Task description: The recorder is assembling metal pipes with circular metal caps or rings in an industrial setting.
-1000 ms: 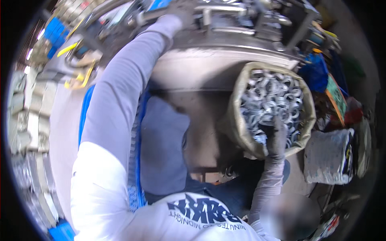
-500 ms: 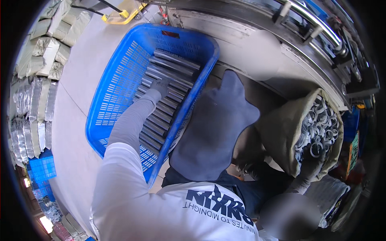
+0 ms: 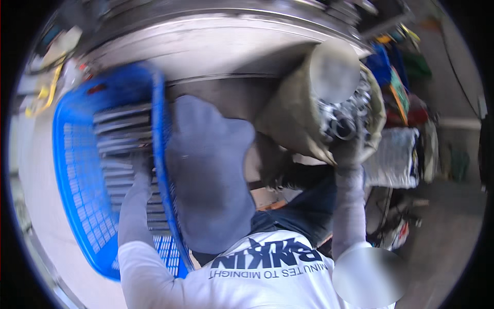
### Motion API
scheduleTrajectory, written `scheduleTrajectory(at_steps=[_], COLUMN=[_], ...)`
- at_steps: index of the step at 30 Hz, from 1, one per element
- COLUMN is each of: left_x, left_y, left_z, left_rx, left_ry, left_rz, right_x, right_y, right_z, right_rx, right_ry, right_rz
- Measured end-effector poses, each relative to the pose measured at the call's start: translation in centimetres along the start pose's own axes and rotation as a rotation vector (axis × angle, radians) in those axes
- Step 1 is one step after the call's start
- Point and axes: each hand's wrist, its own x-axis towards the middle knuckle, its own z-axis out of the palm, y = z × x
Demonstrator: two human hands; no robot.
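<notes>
My left hand (image 3: 141,160), in a grey glove, reaches into the blue plastic basket (image 3: 161,129) and rests over several metal tubes (image 3: 123,119) lying side by side. Motion smears its fingers, so its grip is unclear. My right hand (image 3: 348,150), gloved too, is at the mouth of a beige sack (image 3: 290,103) filled with shiny metal rings (image 3: 363,95). Right beside its fingertips is a larger ring (image 3: 343,127); whether the hand grips it is too blurred to tell.
A smooth grey pad (image 3: 211,170) covers my left leg between basket and sack. Beyond them runs a pale machine base (image 3: 206,51). A silvery wrapped bundle (image 3: 393,157) stands right of the sack. A yellow frame (image 3: 43,100) is at the far left.
My view has swung to the right, so basket and sack appear farther left. The left hand remains among the tubes, the right hand at the sack's mouth.
</notes>
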Motion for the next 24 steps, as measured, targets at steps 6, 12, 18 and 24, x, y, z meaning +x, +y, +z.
scheduleTrajectory(at_steps=[6, 12, 18, 24], left_x=[-7.7, -8.1, 2.2, 8.9], left_y=[-4.0, -3.0, 5.2, 30.5], left_z=[0.6, -2.5, -21.6, -41.1], left_rx=[-0.047, -0.109, -0.339, -0.005], left_ry=[-0.339, -0.431, 0.176, 0.355], left_rz=[-0.289, -0.640, -0.385, 0.505], right_x=[-0.4, -1.5, -2.2, -5.6], right_y=[1.6, 2.3, 3.2, 3.0], right_z=[-1.0, -2.7, -1.4, 2.0], right_rx=[0.447, 0.552, 0.568, 0.194], right_ry=[-0.355, -0.488, -0.592, -0.450], right_rz=[0.327, 0.352, 0.339, 0.105])
